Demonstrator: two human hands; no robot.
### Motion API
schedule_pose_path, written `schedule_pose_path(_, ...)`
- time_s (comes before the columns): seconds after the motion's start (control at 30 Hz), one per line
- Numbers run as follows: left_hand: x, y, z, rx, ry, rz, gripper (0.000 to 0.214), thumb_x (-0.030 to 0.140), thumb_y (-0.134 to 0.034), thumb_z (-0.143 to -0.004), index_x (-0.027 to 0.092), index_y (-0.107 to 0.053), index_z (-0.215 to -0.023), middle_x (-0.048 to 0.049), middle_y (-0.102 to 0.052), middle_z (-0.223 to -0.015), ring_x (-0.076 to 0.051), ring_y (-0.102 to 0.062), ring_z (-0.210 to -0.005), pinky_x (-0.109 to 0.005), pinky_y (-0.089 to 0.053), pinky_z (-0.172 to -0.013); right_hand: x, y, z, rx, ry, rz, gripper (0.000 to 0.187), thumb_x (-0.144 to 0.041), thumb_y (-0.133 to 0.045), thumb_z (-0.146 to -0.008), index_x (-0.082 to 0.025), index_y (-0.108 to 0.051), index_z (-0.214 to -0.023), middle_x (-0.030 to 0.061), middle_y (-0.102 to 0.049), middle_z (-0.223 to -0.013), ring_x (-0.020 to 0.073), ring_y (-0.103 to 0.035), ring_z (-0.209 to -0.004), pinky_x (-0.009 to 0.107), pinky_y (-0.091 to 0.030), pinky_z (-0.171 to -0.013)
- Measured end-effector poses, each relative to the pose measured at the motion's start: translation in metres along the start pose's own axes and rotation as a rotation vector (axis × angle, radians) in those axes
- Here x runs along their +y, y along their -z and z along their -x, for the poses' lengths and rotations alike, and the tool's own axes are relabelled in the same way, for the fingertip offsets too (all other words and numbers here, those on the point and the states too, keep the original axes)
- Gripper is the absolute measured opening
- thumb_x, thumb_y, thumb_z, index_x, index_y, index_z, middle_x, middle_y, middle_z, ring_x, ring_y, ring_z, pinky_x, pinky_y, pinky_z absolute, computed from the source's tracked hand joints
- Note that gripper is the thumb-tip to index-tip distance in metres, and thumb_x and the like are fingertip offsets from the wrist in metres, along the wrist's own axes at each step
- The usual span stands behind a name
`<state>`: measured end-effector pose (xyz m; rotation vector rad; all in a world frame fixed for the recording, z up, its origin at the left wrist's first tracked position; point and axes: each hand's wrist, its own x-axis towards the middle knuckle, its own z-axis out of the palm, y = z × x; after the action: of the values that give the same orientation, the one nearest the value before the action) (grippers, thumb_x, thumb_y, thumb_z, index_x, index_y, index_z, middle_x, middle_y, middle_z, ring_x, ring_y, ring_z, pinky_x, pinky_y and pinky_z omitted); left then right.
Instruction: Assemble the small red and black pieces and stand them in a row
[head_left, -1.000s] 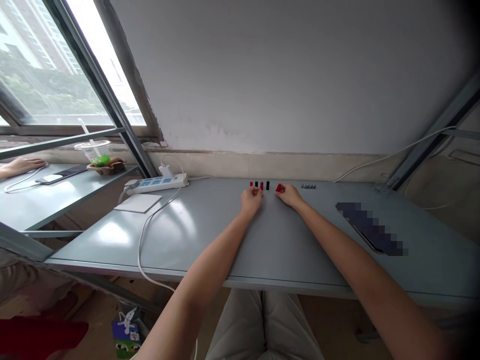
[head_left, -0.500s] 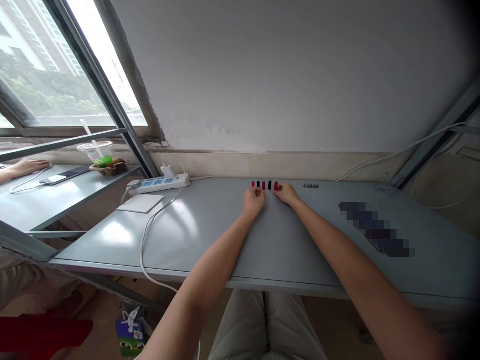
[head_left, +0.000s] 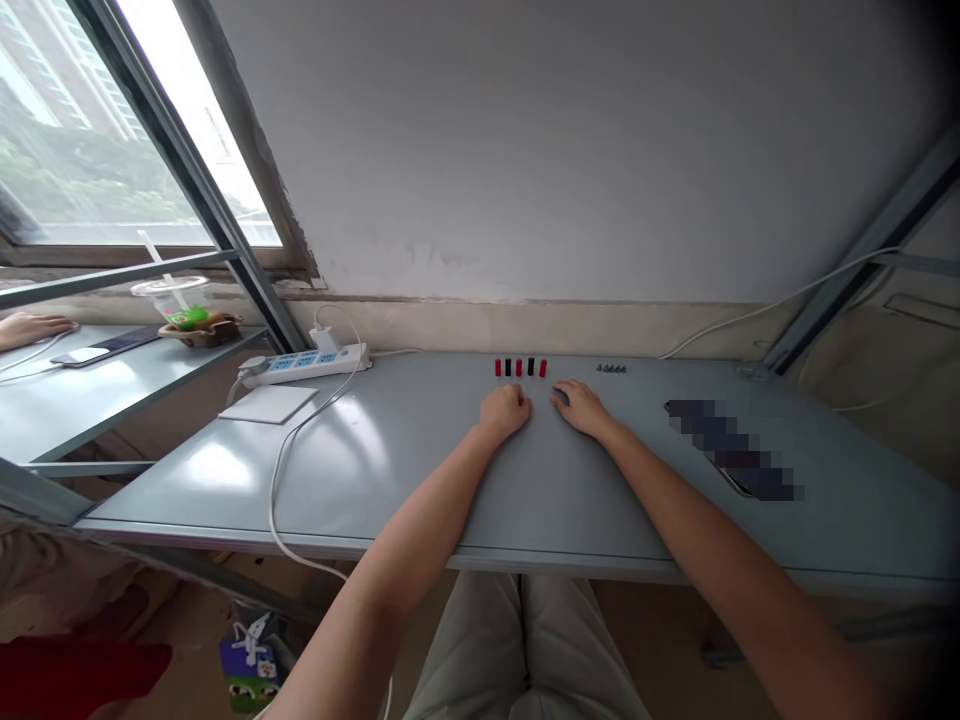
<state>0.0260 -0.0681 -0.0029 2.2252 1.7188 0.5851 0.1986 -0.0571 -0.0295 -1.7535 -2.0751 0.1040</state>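
Note:
Three red cylinders (head_left: 543, 368) and two black cylinders (head_left: 531, 366) stand upright in a row near the back of the grey table (head_left: 420, 480), red and black by turns, with small gaps between them. Just in front of the row, my left hand (head_left: 505, 412) rests on the table with its fingers curled in and nothing visible in them. My right hand (head_left: 581, 408) lies to the right of and nearer than the last red cylinder, fingers apart and holding nothing. Neither hand touches a cylinder.
Several small metal pieces (head_left: 611, 369) lie back right, and a pixelated phone-like object (head_left: 731, 450) farther right. A power strip (head_left: 307, 366), a white flat square (head_left: 268, 404) and a white cable (head_left: 277, 480) are left. Another person's hand (head_left: 34, 328) rests on the neighbouring table.
Both hands have drawn back from the row toward me. My right hand has let go of the rightmost red cylinder, which stands in place. The view has shifted slightly.

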Motion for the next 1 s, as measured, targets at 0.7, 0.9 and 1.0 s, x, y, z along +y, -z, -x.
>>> schedule_pose_path(0.7,0.0011,-0.0001,0.0011,-0.037,-0.044,-0.116,0.020,0.031,-0.042,-0.081,0.019,-0.057,-0.083,-0.0074,-0.063,-0.087,-0.019,-0.058,-0.080,-0.028,-0.043,-0.067,0.0012,0.0023,0.0043,-0.045,0.090,0.038,0.037,-0.030,-0.038,-0.087,-0.014,-0.053,-0.118,0.0119,-0.051,-0.124,0.0232,-0.044,-0.115,0.035,-0.034,-0.096)
schedule_pose_path(0.9,0.0023,0.0008,0.0018,-0.038,-0.031,-0.120,0.020,0.033,-0.043,-0.081,0.019,-0.057,-0.084,-0.0076,-0.063,-0.087,-0.019,-0.058,-0.081,-0.028,-0.043,-0.068,0.0005,0.0028,0.0050,-0.043,0.082,0.040,0.038,-0.031,-0.038,-0.087,-0.015,-0.053,-0.118,0.0117,-0.051,-0.123,0.0239,-0.044,-0.114,0.036,-0.035,-0.095)
schedule_pose_path(1.0,0.0018,0.0006,0.0019,-0.028,-0.044,-0.119,0.019,0.033,-0.043,-0.080,0.019,-0.056,-0.083,-0.0071,-0.063,-0.086,-0.020,-0.058,-0.080,-0.028,-0.043,-0.067,0.0002,0.0029,0.0050,-0.042,0.083,0.044,0.038,-0.031,-0.038,-0.087,-0.014,-0.053,-0.117,0.0124,-0.051,-0.123,0.0244,-0.044,-0.114,0.037,-0.035,-0.095)
